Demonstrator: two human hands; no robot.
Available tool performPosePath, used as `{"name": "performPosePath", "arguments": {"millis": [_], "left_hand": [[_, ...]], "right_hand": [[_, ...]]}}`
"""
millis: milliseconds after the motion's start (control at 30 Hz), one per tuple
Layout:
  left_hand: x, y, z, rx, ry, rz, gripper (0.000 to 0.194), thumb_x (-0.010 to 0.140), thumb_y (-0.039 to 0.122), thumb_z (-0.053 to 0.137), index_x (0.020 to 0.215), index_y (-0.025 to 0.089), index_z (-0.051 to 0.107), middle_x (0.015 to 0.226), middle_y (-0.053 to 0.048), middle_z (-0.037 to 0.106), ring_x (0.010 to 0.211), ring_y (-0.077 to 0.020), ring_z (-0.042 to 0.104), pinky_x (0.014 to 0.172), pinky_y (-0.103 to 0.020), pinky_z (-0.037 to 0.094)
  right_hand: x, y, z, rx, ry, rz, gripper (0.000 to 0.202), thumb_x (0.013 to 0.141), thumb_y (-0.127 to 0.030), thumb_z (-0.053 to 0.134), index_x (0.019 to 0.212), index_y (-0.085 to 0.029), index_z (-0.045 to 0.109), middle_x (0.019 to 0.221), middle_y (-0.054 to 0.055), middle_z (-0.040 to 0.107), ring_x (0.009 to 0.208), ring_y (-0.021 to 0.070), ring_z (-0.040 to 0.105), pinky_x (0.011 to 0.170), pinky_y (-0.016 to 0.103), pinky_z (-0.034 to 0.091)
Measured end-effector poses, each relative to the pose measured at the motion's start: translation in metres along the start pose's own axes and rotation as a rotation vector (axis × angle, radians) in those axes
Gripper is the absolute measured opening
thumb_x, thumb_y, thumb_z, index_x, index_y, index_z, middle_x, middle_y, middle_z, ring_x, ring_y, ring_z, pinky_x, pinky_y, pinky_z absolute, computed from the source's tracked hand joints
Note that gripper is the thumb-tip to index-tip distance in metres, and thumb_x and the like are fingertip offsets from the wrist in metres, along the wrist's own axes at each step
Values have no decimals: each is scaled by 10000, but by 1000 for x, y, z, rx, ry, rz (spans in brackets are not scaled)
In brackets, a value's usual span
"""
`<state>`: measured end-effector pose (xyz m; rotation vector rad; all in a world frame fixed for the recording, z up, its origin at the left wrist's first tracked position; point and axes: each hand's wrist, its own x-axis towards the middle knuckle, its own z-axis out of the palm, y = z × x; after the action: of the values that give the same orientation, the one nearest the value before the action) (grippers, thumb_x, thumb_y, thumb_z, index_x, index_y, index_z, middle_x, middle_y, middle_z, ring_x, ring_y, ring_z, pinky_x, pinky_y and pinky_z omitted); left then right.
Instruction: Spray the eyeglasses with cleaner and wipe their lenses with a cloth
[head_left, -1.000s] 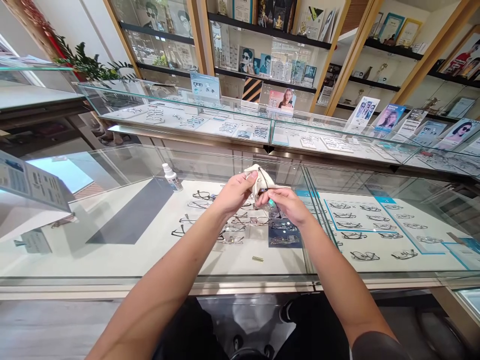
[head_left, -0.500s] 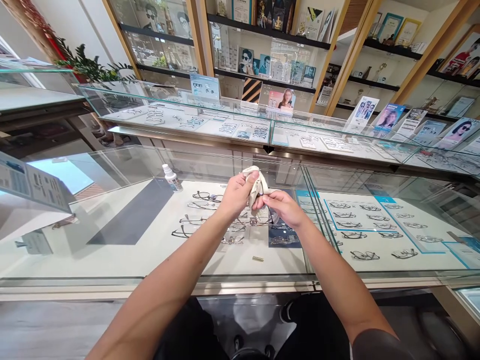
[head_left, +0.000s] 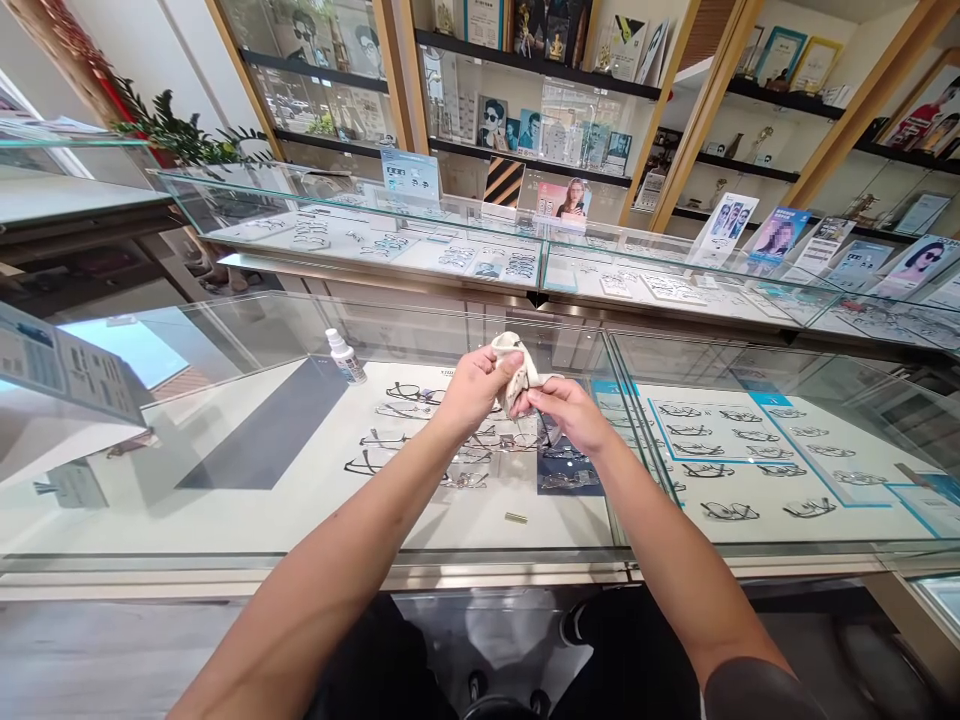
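Observation:
My left hand (head_left: 480,385) is closed on a cream patterned cloth (head_left: 514,360), its thumb pressed over the top. Close beside it, my right hand (head_left: 566,408) pinches the lower right part of the cloth. Thin dark parts, which look like glasses, show at the fingers, but most of them is hidden by the cloth and hands. Both hands are above the glass showcase. Under the glass lie rows of eyeglasses (head_left: 409,392), partly covered by my forearms.
A white spray bottle (head_left: 345,357) stands to the left of my hands. More glasses (head_left: 730,511) lie in the right showcase (head_left: 750,545). At the far left is a sign (head_left: 67,370). Another glass showcase (head_left: 480,275) with upright cards runs behind, before wall shelves.
The cloth has shifted and is folded differently between my hands, showing more of its face. My fingers have moved slightly; my arms stay almost where they were.

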<state>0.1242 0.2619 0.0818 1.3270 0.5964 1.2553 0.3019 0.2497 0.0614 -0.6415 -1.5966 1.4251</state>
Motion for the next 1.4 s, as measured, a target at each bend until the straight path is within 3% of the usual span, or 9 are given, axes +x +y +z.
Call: {"name": "performPosePath", "arguments": {"millis": [133, 300, 400, 533, 700, 933, 1133, 1400], "left_hand": [[5, -5, -3, -62, 38, -76, 653, 866, 785, 757, 686, 166, 649, 489, -12, 598, 386, -119, 506, 426, -254, 398], [14, -6, -11, -239, 118, -39, 594, 799, 668, 901, 976, 119, 757, 867, -97, 804, 864, -217, 770, 794, -292, 612], [14, -4, -12, -284, 104, -49, 546, 821, 584, 924, 1066, 128, 752, 1025, -121, 827, 1075, -261, 774, 978, -346, 610], [11, -2, -10, -329, 99, -68, 491, 873, 495, 910, 1162, 144, 727, 1169, -130, 817, 1163, -265, 760, 1066, -382, 596], [9, -2, -10, -341, 116, -139, 436, 883, 413, 914, 1161, 143, 715, 1067, -109, 821, 1017, -226, 783, 958, -337, 634], [6, -4, -3, -356, 136, -227, 536, 684, 393, 1046, 1042, 143, 735, 824, -16, 764, 689, -110, 684, 673, -208, 587], [4, -8, 1, -285, 130, -291, 588, 642, 464, 1054, 982, 128, 711, 812, -33, 752, 717, -134, 685, 693, -235, 564], [-3, -10, 9, -162, -32, -270, 580, 778, 611, 940, 1057, 158, 710, 818, -7, 675, 689, -122, 591, 652, -241, 455]], "right_hand": [[0, 1, 1, -19, 4, -26, 355, 935, -578, 788, 886, -231, 841, 896, 53, 811, 911, 231, 711, 935, 385, 519], [0, -10, -14, 61, 109, -87, 319, 925, -568, 796, 872, -253, 816, 946, 48, 816, 996, 252, 727, 1012, 409, 526], [-1, -20, -25, 98, 202, -123, 303, 907, -556, 807, 849, -259, 794, 964, 52, 818, 1038, 258, 732, 1042, 416, 530], [-2, -26, -36, 121, 296, -168, 287, 894, -537, 818, 843, -258, 776, 996, 57, 813, 1035, 241, 723, 991, 390, 548], [-1, -23, -42, 174, 327, -204, 252, 918, -503, 806, 860, -260, 777, 1071, 58, 801, 1065, 216, 695, 918, 345, 548], [2, -19, -35, 146, 310, -196, 289, 913, -547, 808, 867, -264, 778, 1091, 61, 776, 1134, 240, 680, 995, 377, 531], [3, -17, -28, 163, 303, -220, 266, 918, -537, 812, 876, -275, 792, 1035, 40, 763, 1115, 226, 672, 1057, 368, 501], [7, -6, -19, 163, 334, -205, 292, 917, -580, 809, 911, -289, 791, 1040, 26, 756, 1058, 224, 686, 1041, 364, 512]]}}
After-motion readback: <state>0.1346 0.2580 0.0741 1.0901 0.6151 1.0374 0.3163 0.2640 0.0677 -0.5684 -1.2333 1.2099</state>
